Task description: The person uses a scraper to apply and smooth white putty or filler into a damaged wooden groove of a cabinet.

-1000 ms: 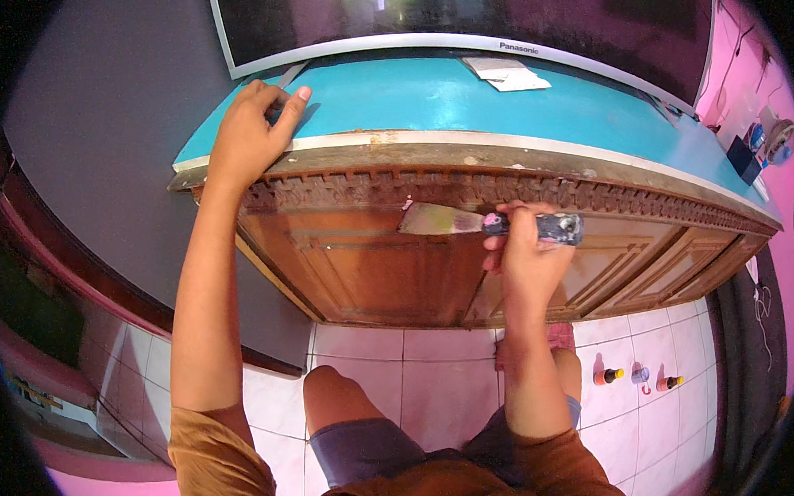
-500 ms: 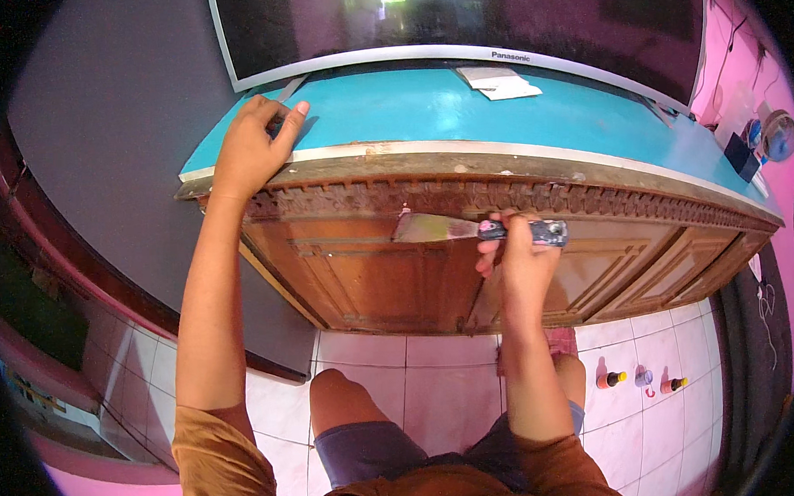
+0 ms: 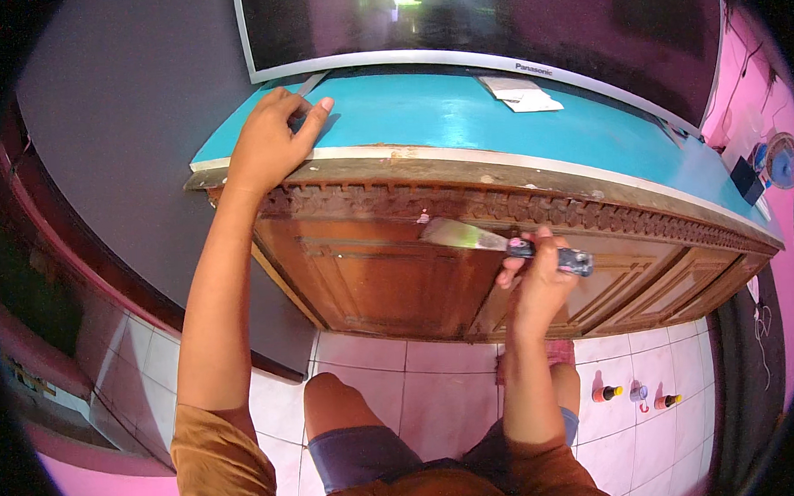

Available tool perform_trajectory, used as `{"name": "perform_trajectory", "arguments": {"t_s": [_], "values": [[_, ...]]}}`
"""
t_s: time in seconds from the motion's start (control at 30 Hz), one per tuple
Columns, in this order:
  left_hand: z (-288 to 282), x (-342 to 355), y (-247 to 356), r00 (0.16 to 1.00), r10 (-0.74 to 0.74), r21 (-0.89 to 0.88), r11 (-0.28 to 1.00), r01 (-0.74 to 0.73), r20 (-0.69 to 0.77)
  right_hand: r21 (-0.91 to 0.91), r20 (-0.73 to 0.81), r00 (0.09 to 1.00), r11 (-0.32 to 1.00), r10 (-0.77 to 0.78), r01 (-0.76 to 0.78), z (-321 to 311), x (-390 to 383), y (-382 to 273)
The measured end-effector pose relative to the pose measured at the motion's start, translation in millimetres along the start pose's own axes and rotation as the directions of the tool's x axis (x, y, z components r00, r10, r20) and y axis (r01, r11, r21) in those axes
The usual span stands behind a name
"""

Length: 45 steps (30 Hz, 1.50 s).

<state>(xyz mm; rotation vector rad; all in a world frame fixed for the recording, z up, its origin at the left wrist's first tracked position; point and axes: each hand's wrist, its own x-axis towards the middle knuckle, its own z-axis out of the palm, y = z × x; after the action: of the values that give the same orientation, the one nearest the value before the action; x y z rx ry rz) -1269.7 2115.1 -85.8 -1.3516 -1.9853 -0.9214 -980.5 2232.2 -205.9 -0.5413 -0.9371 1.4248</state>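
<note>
My left hand (image 3: 277,140) rests on the cabinet's turquoise top (image 3: 409,114) at the front left, thumb and fingers apart and holding nothing, beside the television's metal foot (image 3: 312,81). My right hand (image 3: 544,277) grips the dark, paint-stained handle of a putty knife (image 3: 467,236). The knife's blade points left against the upper part of the carved wooden cabinet front (image 3: 372,284), just below the carved band and near a small pink speck (image 3: 424,216). Whether the blade touches the wood is hard to tell.
A large television (image 3: 458,32) stands on the top, with white papers (image 3: 519,96) before it and small items (image 3: 748,179) at the right end. Two yellow-capped bottles (image 3: 609,393) and a clear container (image 3: 638,393) stand on the tiled floor at lower right. A grey panel (image 3: 127,153) borders the left.
My right hand and the putty knife have tilted, the handle end now lower and the tip nearer the pink speck. My left hand stays on the top; the view has shifted slightly.
</note>
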Motion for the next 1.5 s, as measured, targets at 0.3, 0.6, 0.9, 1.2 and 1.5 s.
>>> {"name": "perform_trajectory", "arguments": {"t_s": [0.3,0.6,0.9,1.2,1.5], "values": [[-4.1,-3.8,-6.3,1.000,0.007,0.008,1.000,-0.007,-0.017,-0.052,0.002,0.993,0.992,-0.115,0.115,22.7,-11.1,1.6],[-4.4,-5.5,-10.0,0.999,0.023,0.026,0.999,-0.022,-0.028,-0.081,0.052,0.982,0.980,-0.179,0.183,21.6,-13.8,5.8],[-5.7,-8.7,-8.4,0.999,0.024,0.036,0.999,-0.022,-0.029,-0.084,-0.033,0.990,0.987,-0.137,0.134,19.6,-4.3,4.1],[-5.9,-5.9,-9.9,0.998,0.023,0.039,0.999,-0.020,-0.064,-0.022,0.037,0.984,0.985,-0.172,0.172,18.9,-6.3,7.0],[-5.1,-9.4,-13.8,0.993,0.051,0.029,0.998,-0.049,-0.103,-0.165,0.128,0.989,0.981,-0.080,0.101,-9.3,-29.6,10.7]]}}
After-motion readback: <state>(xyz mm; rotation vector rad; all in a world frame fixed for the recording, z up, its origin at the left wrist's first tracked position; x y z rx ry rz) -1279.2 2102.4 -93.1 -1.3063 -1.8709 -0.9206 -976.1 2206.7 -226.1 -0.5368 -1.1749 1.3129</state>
